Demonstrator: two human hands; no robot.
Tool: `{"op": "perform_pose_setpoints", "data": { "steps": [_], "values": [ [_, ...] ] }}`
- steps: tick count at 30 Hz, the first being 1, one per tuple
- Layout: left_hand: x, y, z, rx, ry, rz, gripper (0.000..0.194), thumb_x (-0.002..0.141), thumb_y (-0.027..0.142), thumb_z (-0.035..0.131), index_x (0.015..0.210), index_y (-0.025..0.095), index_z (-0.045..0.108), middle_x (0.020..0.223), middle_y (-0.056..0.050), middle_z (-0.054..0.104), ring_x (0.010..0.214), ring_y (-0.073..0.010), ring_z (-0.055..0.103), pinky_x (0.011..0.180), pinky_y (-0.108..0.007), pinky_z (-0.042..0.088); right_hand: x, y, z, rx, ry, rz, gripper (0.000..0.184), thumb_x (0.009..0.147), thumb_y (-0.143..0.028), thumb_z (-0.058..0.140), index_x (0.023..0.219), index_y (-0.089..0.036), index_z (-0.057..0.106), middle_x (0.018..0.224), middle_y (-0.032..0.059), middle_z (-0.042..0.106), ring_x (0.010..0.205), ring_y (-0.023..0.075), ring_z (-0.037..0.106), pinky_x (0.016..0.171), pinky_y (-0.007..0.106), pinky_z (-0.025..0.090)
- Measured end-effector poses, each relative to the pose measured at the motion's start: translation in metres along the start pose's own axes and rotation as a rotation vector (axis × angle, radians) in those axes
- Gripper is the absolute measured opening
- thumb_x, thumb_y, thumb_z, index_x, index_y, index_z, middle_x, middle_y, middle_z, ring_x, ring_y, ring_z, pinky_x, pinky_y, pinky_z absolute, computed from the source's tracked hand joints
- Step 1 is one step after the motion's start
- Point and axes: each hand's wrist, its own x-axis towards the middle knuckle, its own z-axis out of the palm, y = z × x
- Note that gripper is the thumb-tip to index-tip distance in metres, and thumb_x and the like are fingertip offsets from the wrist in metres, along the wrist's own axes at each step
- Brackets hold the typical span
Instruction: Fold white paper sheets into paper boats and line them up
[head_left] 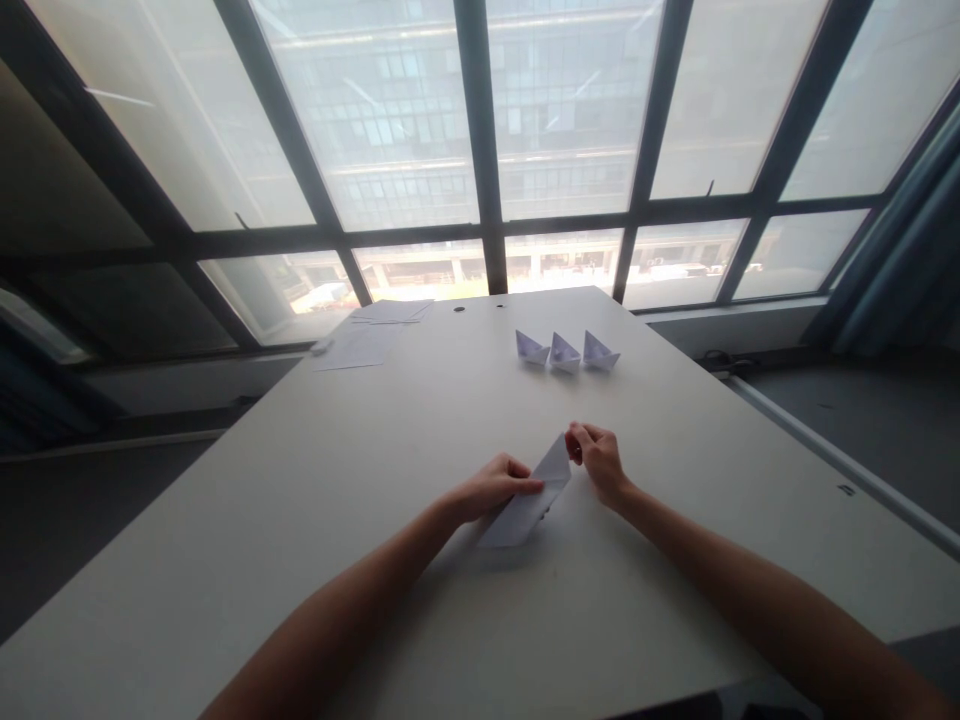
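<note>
A folded sheet of white paper (516, 522) is tilted just above the near middle of the table, its pointed end up and to the right. My left hand (491, 486) grips it by the middle, thumb on top and the other fingers partly hidden behind. At the pointed upper right end, my right hand (598, 458) is closed, with curled fingertips pinched at the paper's edge. Farther off stand three folded paper boats in a row: a left one (532, 350), a middle one (564, 354) and a right one (600, 352).
Several loose white sheets (352, 347) lie at the far left of the white table (300, 520). Large framed windows (405, 130) rise behind it. A blue curtain (892, 260) hangs at the right, and a small dark mark (846, 490) shows near the right edge.
</note>
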Motion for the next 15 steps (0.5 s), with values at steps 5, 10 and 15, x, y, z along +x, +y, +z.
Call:
{"op": "perform_pose_setpoints", "data": {
  "steps": [5,10,15],
  "values": [
    [0.006,-0.004,0.002,-0.070,0.253,0.141,0.043,0.071,0.052,0.075,0.072,0.009,0.071,0.059,-0.004,0.062,0.047,-0.0095,0.049,0.046,-0.022,0.031,-0.002,0.000,-0.004,-0.054,-0.168,0.037,0.052,0.088,-0.059,0.050,0.069,-0.013,0.066,0.059,0.0040,0.061,0.049,0.0118,0.052,0.044,0.022,0.033],
    [0.004,0.001,0.011,-0.189,0.174,0.234,0.044,0.077,0.051,0.071,0.083,0.008,0.073,0.076,-0.013,0.071,0.067,-0.0204,0.066,0.064,-0.029,0.048,-0.018,0.002,0.010,-0.215,-0.488,0.014,0.053,0.085,-0.060,0.056,0.061,-0.013,0.065,0.052,0.0019,0.059,0.048,0.0111,0.051,0.046,0.021,0.035],
    [0.001,0.004,0.017,-0.262,0.157,0.259,0.043,0.077,0.050,0.071,0.084,0.008,0.072,0.073,-0.014,0.072,0.066,-0.0252,0.069,0.064,-0.034,0.051,-0.024,0.000,0.015,-0.237,-0.524,0.010,0.054,0.085,-0.059,0.055,0.058,-0.013,0.064,0.050,0.0021,0.058,0.047,0.0118,0.052,0.045,0.021,0.035]
  ]
}}
